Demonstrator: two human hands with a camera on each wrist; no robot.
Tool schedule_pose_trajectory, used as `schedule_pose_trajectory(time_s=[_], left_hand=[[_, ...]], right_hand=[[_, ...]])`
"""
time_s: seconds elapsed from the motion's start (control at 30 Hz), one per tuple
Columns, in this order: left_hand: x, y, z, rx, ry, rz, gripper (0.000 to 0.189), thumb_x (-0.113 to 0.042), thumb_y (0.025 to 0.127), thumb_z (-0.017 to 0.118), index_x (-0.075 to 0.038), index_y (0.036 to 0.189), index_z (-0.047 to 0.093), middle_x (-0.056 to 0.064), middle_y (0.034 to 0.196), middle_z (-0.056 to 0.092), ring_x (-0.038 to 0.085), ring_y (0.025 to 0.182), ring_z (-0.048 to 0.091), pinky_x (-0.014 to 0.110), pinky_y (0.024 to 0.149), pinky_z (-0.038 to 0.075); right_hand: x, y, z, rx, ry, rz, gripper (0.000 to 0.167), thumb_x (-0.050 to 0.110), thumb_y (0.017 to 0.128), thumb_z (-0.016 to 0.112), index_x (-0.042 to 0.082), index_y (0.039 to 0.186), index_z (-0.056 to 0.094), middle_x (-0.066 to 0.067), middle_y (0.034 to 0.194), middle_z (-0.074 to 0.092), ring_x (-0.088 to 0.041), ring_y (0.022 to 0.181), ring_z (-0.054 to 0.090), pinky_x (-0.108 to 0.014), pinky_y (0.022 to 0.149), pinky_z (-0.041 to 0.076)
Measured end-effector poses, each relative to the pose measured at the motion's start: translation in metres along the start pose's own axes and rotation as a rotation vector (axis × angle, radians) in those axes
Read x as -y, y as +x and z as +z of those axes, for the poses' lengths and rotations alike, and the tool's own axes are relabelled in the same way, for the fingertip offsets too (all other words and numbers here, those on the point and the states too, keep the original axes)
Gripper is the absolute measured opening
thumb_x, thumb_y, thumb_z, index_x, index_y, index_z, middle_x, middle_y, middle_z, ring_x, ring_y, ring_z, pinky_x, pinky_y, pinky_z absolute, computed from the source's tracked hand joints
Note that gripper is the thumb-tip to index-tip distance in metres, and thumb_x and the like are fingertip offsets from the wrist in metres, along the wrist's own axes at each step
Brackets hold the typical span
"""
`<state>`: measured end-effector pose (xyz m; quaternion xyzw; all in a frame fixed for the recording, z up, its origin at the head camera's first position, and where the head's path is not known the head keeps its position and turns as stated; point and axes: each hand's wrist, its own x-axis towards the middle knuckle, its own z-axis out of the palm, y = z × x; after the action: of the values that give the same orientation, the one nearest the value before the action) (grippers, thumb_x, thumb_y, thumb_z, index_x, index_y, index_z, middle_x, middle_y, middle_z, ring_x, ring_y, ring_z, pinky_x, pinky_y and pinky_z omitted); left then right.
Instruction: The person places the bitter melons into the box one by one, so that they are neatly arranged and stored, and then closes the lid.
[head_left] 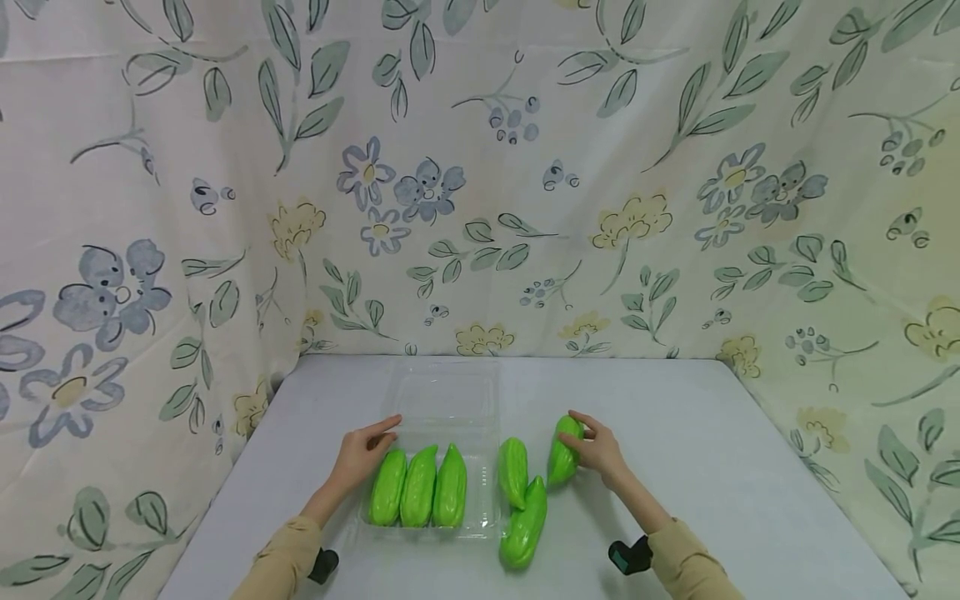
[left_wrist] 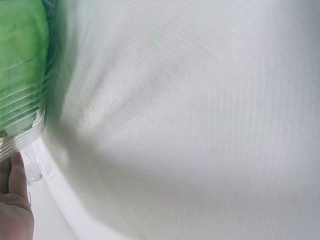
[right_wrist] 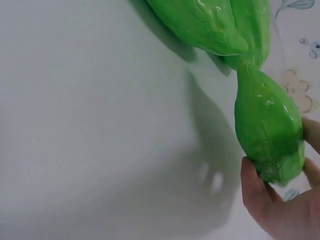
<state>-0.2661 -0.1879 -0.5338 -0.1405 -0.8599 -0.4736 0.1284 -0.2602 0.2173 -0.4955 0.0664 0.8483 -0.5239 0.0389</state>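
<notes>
My right hand (head_left: 600, 450) grips a glossy bright-green gourd (right_wrist: 267, 125), fingers and thumb around its blunt end; its pointed tip slants down toward the table. My left hand (head_left: 363, 450) holds the left edge of a clear plastic clamshell box (head_left: 480, 521), near the hinge. In the left wrist view its fingers (left_wrist: 17, 177) meet the box's ribbed corner. Three similar gourds (head_left: 418, 490) lie side by side in the box's left part, tips pointing away from me. Two more, an upper gourd (head_left: 513, 472) and a lower gourd (head_left: 524, 527), overlap by the box's right side.
The box's open lid (head_left: 444, 396) lies flat toward the back of the white table (head_left: 660, 400). A floral cloth (head_left: 480, 183) hangs behind and along the sides. Dark straps (head_left: 630, 557) show at both wrists.
</notes>
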Motion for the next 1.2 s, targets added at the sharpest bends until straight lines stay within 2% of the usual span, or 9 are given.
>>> schedule_pose_trajectory(time_s=[0.23, 0.5, 0.77, 1.07, 1.2], left_hand=[[-0.001, 0.000, -0.001, 0.005, -0.010, -0.021, 0.035, -0.004, 0.090, 0.062, -0.005, 0.125, 0.062, 0.014, 0.117, 0.067, 0.023, 0.094, 0.069, 0.018, 0.068, 0.050], [-0.001, 0.000, -0.001, 0.008, -0.005, -0.024, 0.035, -0.005, 0.090, 0.063, -0.006, 0.125, 0.062, 0.014, 0.116, 0.068, 0.024, 0.090, 0.069, 0.018, 0.063, 0.046], [0.000, 0.000, 0.001, 0.008, 0.014, -0.028, 0.035, -0.007, 0.090, 0.063, -0.006, 0.125, 0.062, 0.013, 0.118, 0.067, 0.022, 0.093, 0.069, 0.018, 0.066, 0.049], [0.000, 0.001, 0.001, 0.002, 0.016, -0.014, 0.034, -0.004, 0.090, 0.062, -0.005, 0.124, 0.063, 0.017, 0.111, 0.069, 0.012, 0.078, 0.065, 0.019, 0.060, 0.045], [0.000, 0.001, 0.001, 0.001, 0.011, -0.013, 0.034, -0.003, 0.090, 0.062, -0.005, 0.124, 0.063, 0.018, 0.111, 0.069, 0.016, 0.083, 0.068, 0.019, 0.061, 0.045]], right_hand=[[0.006, -0.001, -0.006, 0.019, 0.086, 0.010, 0.059, 0.022, 0.090, 0.065, 0.005, 0.141, 0.042, -0.034, 0.131, 0.044, -0.037, 0.108, 0.056, -0.037, 0.075, 0.056], [0.014, -0.004, -0.014, 0.070, 0.178, 0.026, 0.060, 0.020, 0.092, 0.063, 0.004, 0.144, 0.038, -0.033, 0.133, 0.042, -0.030, 0.107, 0.058, -0.042, 0.082, 0.054], [0.017, -0.004, -0.019, 0.078, 0.212, 0.042, 0.062, 0.024, 0.092, 0.063, 0.008, 0.145, 0.036, -0.031, 0.135, 0.043, -0.025, 0.106, 0.058, -0.042, 0.085, 0.053], [0.021, -0.008, -0.021, 0.111, 0.234, 0.020, 0.062, 0.026, 0.093, 0.062, 0.009, 0.146, 0.035, -0.030, 0.135, 0.042, -0.017, 0.099, 0.060, -0.041, 0.086, 0.053], [0.023, -0.010, -0.019, 0.108, 0.252, 0.026, 0.061, 0.026, 0.092, 0.063, 0.010, 0.145, 0.036, -0.029, 0.135, 0.043, -0.018, 0.100, 0.060, -0.041, 0.086, 0.053]])
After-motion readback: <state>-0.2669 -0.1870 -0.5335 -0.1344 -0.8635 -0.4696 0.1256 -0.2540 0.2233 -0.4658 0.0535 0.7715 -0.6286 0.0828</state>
